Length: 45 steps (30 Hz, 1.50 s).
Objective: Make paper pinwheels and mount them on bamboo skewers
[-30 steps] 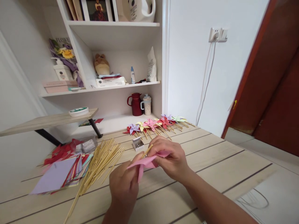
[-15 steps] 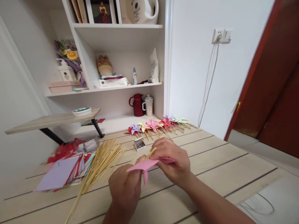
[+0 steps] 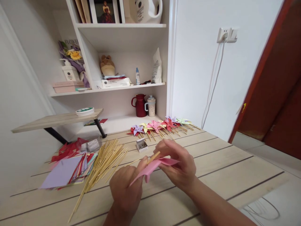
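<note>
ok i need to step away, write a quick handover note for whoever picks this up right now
Left hand: pinches the pink paper pinwheel and its bamboo stick above the wooden table.
Right hand: fingertips on the pinwheel's centre and a folded flap.
Supplies: loose bamboo sticks and coloured paper squares to the left, small box of pins just beyond the hands.
Done: a row of finished pinwheels at the far table edge.
Left: the pink one is not yet set down; many sticks and paper squares unused.
</note>
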{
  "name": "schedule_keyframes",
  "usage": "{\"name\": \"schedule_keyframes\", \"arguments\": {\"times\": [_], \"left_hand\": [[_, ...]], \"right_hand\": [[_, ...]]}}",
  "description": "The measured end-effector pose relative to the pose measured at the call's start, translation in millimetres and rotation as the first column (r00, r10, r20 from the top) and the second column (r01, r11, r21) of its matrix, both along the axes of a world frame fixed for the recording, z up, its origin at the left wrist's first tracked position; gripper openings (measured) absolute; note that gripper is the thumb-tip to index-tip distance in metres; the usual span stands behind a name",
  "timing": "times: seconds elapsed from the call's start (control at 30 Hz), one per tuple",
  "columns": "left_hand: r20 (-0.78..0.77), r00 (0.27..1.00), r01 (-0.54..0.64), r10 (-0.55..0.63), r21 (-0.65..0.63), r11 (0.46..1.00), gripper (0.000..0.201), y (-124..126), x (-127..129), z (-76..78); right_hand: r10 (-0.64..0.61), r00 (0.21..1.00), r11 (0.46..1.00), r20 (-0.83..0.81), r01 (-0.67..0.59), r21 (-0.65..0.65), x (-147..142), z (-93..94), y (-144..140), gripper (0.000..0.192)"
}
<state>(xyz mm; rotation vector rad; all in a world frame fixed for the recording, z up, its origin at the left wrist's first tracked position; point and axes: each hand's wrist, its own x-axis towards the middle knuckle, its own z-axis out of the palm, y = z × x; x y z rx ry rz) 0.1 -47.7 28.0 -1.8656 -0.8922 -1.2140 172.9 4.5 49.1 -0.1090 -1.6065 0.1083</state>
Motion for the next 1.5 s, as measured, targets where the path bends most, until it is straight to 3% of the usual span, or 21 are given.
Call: {"name": "schedule_keyframes", "arguments": {"times": [0.07, 0.2, 0.6, 0.83, 0.93, 1.17, 1.37, 1.5], "left_hand": [[-0.027, 0.999, -0.022, 0.022, 0.001, 1.000, 0.021, -1, -2, 0.3], [-0.063, 0.998, -0.032, 0.031, -0.008, 0.999, 0.024, -4, -3, 1.7], [-0.071, 0.997, -0.041, 0.042, 0.010, 0.999, 0.033, -5, -2, 3.1], [-0.028, 0.998, -0.059, 0.059, 0.014, 0.998, 0.036, 3, -1, -6.6], [-0.026, 0.997, -0.069, 0.070, 0.044, 0.997, 0.036, 6, -1, -7.6], [0.017, 0.996, -0.093, 0.091, 0.131, 0.987, 0.042, 7, -1, -4.0], [0.045, 0.994, -0.109, 0.104, 0.116, 0.987, 0.035, 10, 0, -6.2], [0.226, 0.964, -0.159, 0.139, 0.073, 0.985, 0.021, 16, -1, -11.9]], "right_hand": [[-0.034, 0.999, 0.998, 0.017, 0.033, 0.061, 1, 0.5, 0, 0.042], [-0.074, 0.996, 0.991, 0.054, 0.067, 0.119, 2, 2.5, -1, 0.027], [-0.147, 0.986, 0.985, 0.084, 0.138, 0.107, 3, 5.6, -7, 0.008], [-0.163, 0.982, 0.985, 0.099, 0.155, 0.081, 1, 4.7, -2, 0.009], [-0.175, 0.978, 0.981, 0.115, 0.162, 0.109, 2, 3.1, 3, 0.016], [-0.190, 0.980, 0.977, 0.059, 0.184, 0.104, 9, -2.4, 12, 0.059], [-0.262, 0.964, 0.965, -0.055, 0.262, 0.010, 10, -9.3, 21, 0.065], [-0.199, 0.972, 0.974, -0.121, 0.183, -0.133, 7, -10.6, 26, 0.063]]}}
